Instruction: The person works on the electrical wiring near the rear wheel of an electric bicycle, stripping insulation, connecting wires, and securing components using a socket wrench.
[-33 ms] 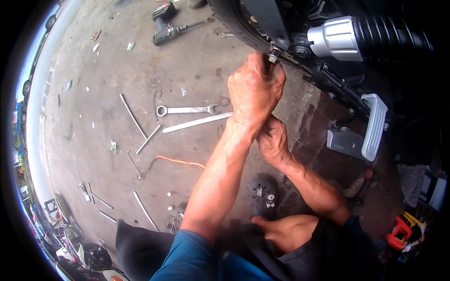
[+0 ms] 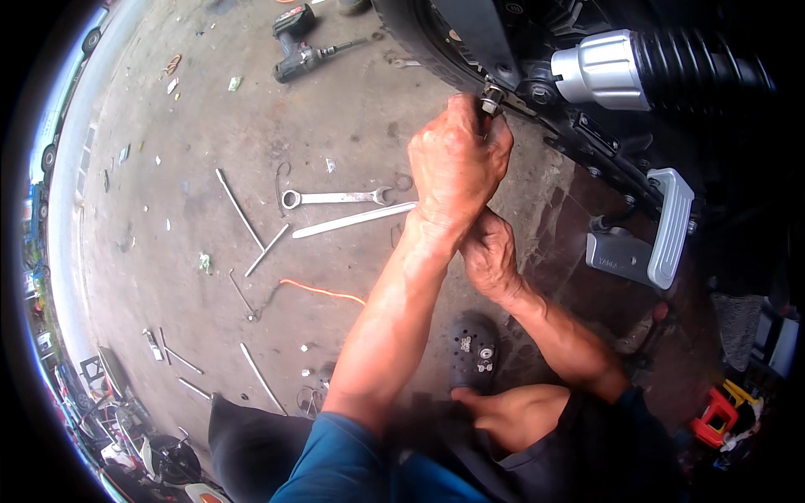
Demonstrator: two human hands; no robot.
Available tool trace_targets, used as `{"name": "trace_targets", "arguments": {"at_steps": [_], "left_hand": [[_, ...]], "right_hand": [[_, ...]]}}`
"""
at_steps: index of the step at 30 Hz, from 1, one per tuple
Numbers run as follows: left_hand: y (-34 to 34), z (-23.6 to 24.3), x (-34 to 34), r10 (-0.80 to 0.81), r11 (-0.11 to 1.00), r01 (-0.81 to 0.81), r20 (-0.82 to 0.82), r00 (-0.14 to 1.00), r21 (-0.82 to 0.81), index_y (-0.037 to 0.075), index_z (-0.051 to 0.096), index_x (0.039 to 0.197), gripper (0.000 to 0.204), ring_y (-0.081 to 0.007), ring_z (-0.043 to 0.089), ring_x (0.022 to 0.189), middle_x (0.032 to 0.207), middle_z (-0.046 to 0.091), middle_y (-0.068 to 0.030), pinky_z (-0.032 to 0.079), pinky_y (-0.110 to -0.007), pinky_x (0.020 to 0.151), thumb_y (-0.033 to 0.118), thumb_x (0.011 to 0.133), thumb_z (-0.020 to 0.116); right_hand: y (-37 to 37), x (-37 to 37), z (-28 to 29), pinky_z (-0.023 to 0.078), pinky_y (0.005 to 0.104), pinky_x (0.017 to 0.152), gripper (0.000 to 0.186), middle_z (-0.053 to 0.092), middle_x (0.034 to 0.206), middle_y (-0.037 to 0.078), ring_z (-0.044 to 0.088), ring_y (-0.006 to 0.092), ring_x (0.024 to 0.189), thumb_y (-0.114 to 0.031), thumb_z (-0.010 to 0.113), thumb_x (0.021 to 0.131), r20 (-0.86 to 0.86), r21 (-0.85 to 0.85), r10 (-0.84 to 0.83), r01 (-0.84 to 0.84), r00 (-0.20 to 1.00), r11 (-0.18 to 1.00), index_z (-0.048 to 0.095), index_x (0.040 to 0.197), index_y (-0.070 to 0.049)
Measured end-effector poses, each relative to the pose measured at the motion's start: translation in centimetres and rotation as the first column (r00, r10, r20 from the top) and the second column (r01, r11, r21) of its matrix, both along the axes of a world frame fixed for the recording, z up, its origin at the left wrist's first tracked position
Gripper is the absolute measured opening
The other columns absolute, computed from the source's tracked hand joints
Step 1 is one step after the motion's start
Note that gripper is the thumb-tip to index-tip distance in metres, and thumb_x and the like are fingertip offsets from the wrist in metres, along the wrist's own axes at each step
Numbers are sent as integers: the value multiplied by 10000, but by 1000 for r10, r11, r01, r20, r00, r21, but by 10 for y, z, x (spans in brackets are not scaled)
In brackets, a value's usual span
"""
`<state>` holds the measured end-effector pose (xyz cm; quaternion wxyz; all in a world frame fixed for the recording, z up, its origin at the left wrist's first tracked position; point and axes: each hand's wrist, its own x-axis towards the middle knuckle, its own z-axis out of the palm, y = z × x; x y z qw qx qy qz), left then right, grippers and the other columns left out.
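Observation:
My left hand is closed in a fist beside the wheel, right below a metal bolt end on the motorbike. Something dark shows between its thumb and fingers, too covered to name. Under the left wrist, my right hand has its fingers curled in, and what they grip is hidden. Close to the left wrist, a long flat metal bar lies on the ground, one end passing behind my arm. A combination wrench rests just beyond it.
A cordless impact driver lies near the tyre. Leftward on the concrete are a T-handle wrench, an orange cord and several thin rods. The footrest and silver exhaust end jut out on the right. My shoe is below.

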<state>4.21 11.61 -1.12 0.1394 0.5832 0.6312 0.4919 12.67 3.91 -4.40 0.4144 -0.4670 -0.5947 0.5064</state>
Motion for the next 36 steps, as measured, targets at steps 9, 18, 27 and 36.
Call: {"name": "trace_targets", "arguments": {"at_steps": [9,18,27,36], "left_hand": [[4,-5,20,98,995,-88,298,950,-45,25,530,925,208,-285,617,684,760,628,-136,496,-362,680,98,763,639],[-24,8,0,33,982,69,520,853,-175,-25,547,1044,278,-181,594,744,840,632,-115,476,-314,657,112,813,619],[-34,28,-29,-30,824,380,637,770,-421,-68,664,1001,314,-83,459,590,675,536,0,362,-255,518,198,850,594],[-32,23,-32,-78,841,321,488,869,-436,-75,651,999,339,-124,531,665,704,583,-64,432,-286,599,221,856,570]], "right_hand": [[5,21,-20,456,275,799,383,620,1002,73,572,139,898,-253,427,954,-233,-47,-179,173,956,984,557,1165,40],[67,12,16,438,309,851,400,602,1085,50,553,140,972,-375,530,958,-602,-325,-237,37,763,945,596,1167,-40],[75,1,19,384,343,960,441,579,1119,91,527,183,1051,-372,460,981,-781,-378,-174,-233,599,896,534,1236,-19],[75,-12,13,404,295,832,226,598,960,29,537,127,931,-269,580,938,-754,-367,-278,-30,595,930,597,1042,-69]]}}
